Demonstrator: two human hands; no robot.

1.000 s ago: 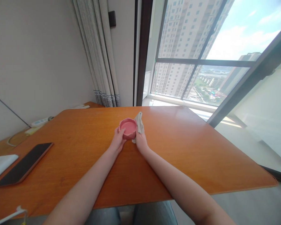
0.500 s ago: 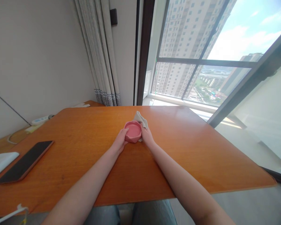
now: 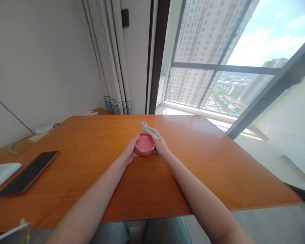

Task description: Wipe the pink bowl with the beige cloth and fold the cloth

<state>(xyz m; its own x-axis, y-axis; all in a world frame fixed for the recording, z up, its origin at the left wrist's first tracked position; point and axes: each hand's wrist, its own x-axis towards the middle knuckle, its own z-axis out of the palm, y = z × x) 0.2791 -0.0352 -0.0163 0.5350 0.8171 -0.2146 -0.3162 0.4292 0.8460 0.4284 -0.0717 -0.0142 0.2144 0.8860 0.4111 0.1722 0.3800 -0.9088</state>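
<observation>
A small pink bowl [image 3: 145,143] with a faceted outer wall is held near the middle of the wooden table [image 3: 91,162], tilted a little so its inside faces me. My left hand [image 3: 130,150] grips it from the left, thumb along the rim. On the other side, my right hand [image 3: 162,147] is closed on a light grey cloth [image 3: 150,130], pressing it to the bowl's right wall. The cloth sticks up behind the far rim, and a bit of it shows below my right fingers. The fingertips of both hands are partly hidden.
At the left lie a dark flat tablet-like slab [image 3: 29,173] and a white object [image 3: 3,175]. A power strip [image 3: 45,128] sits by the wall. A white cable [image 3: 11,234] crosses the near left corner. Beyond the table stand a curtain [image 3: 108,57] and a large window [image 3: 218,67].
The cloth in my right hand has shifted leftward along the bowl's far rim. My left thumb has moved up along the rim, and the bowl has turned slightly.
</observation>
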